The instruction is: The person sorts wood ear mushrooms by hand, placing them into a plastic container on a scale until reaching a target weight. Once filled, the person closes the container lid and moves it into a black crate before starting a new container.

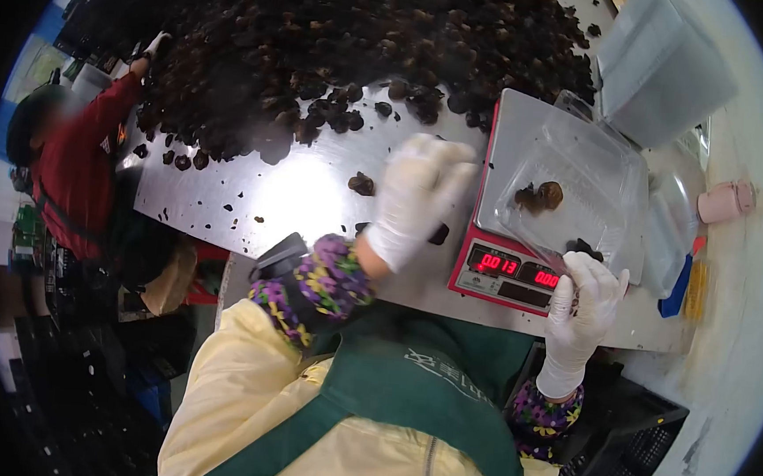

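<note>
My left hand [421, 197], in a white glove, is over the metal table beside the scale, its fingers curled in; whatever they hold is hidden. My right hand [584, 305], gloved too, is closed at the near rim of a clear plastic box [611, 188], with a dark piece at its fingertips. The box rests on a red digital scale [497, 286] whose display reads 0.013. Inside it lie brownish pieces [539, 197] that look like dried mushroom. A single dark piece [361, 184] lies left of my left hand.
A large heap of dark dried pieces [360, 42] covers the back of the metal table [198, 203]. Translucent bins [663, 72] and a pink cup [726, 201] stand at right. A co-worker in red [81, 168] reaches toward the heap. Black crates [624, 432] are below.
</note>
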Tool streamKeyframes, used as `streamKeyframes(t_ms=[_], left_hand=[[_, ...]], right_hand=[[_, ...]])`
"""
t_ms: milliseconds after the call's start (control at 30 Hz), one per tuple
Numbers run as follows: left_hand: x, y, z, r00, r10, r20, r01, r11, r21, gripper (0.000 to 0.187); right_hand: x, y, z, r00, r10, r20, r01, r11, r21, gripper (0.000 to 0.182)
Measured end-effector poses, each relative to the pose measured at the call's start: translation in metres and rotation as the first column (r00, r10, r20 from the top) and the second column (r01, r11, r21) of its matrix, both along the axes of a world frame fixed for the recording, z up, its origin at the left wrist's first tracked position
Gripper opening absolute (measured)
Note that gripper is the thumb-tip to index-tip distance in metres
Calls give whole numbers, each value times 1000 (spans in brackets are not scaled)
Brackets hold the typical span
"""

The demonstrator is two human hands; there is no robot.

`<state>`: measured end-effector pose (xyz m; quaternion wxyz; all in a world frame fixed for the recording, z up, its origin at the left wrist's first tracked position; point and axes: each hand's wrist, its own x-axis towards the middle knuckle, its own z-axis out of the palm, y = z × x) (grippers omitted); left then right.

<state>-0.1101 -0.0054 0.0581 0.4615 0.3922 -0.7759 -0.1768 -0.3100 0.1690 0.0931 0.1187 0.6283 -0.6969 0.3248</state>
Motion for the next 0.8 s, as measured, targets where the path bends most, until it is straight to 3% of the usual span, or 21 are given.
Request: streamKeyframes(t_ms=[33,100,200,267,300,333,367,433,500,567,633,667,700,767,800], left_hand=[[16,-9,-22,992,77,102,-85,993,83,24],[45,-16,-54,869,192,457,-218,976,5,28],[72,-20,-71,827,95,554,-189,975,114,24],[82,-22,-74,958,-6,288,-57,976,210,15],[83,-21,-69,957,-6,289,-58,975,212,15],[85,-20,-59,996,-33,-78,71,820,567,11],[87,-19,-53,905,80,-419,306,560,770,8],[97,-26,-59,861,87,-502,389,524,758,7],[100,-29,-63,610,160,-776,694,363,621,5],[98,-30,-64,582,152,-799,727,342,595,3],[84,-28,-35,540,346,-767,703,317,637,7],[80,-33,-35,465,337,-819,760,323,564,16],[77,-46,-43,466,335,-819,762,318,563,16],[74,-72,-68,755,226,-616,514,379,770,25],[60,-65,-51,971,98,-218,131,543,829,27]], right_hand=[[-2,0,-1,1000,-10,3,10,1000,4,28],[-5,0,-3,1000,-27,14,28,998,-48,27],[-7,-1,-1,999,-40,22,41,998,-54,25],[-7,0,0,999,-44,24,46,997,-57,24],[-6,1,3,998,-53,32,55,997,-52,23],[-5,2,4,997,-59,40,61,997,-50,22],[-5,2,5,998,-54,40,56,997,-51,22],[-6,4,4,998,-61,34,62,997,-35,22],[-6,5,3,998,-61,28,62,997,-36,22],[-6,6,4,997,-71,18,71,997,-36,21],[-5,6,7,998,-65,25,66,997,-36,21],[-5,7,8,997,-72,23,72,997,-36,21],[-5,7,8,997,-70,27,71,997,-36,21],[-5,8,7,997,-67,30,69,997,-38,21],[-5,9,6,997,-67,29,68,997,-39,20]])
